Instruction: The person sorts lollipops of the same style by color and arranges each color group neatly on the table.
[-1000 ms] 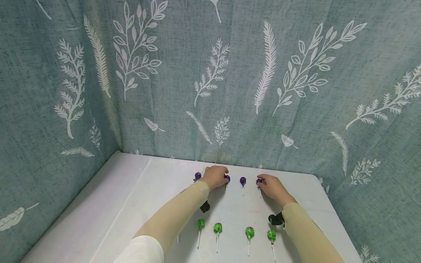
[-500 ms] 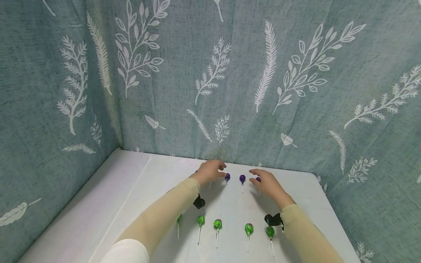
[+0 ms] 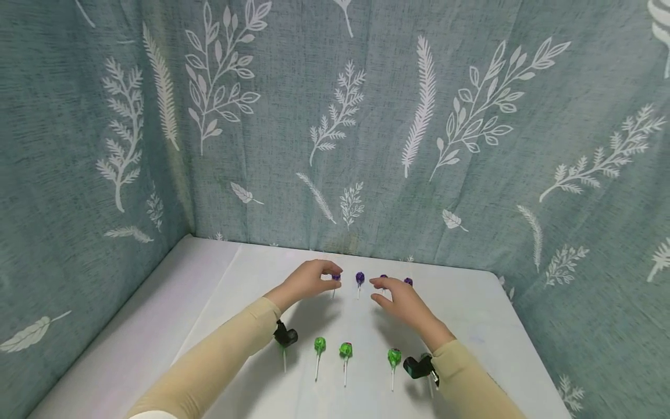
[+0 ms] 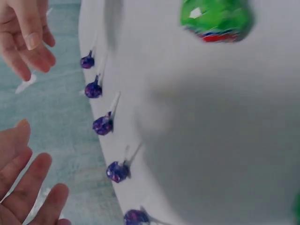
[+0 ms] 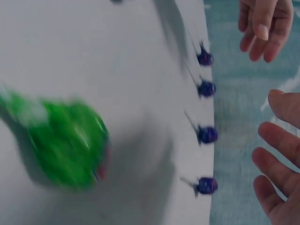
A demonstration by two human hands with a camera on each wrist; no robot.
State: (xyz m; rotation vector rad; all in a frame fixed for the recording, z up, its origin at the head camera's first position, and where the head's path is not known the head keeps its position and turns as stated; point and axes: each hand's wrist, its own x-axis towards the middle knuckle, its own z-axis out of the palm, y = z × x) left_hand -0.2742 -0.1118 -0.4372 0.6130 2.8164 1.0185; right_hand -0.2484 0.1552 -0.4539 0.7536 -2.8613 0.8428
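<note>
Several purple-wrapped lollipops (image 3: 360, 278) lie in a row near the far edge of the white table, sticks toward the person. My left hand (image 3: 314, 279) hovers over the row's left part, fingers apart and holding nothing; it overlaps one purple lollipop (image 3: 336, 277) in the head view. To the right, my right hand (image 3: 400, 299) hangs over the row with loosely spread fingers, partly covering two more. Both wrist views show the purple row (image 4: 103, 124) below the empty hands. Nearer the person lies a row of green-wrapped lollipops (image 3: 345, 349); one green lollipop (image 5: 70, 140) looms blurred in the right wrist view.
The white table (image 3: 209, 302) ends at a blue-green curtain (image 3: 293, 116) with white leaf prints, which hangs behind and along both sides. A black wrist camera (image 3: 286, 335) on the left arm and another black camera (image 3: 419, 366) on the right overlap green lollipops.
Both hands have moved left, away from the purple lollipops their fingers were at a second ago. Their fingers have spread. The lollipops stay lying in their two rows.
</note>
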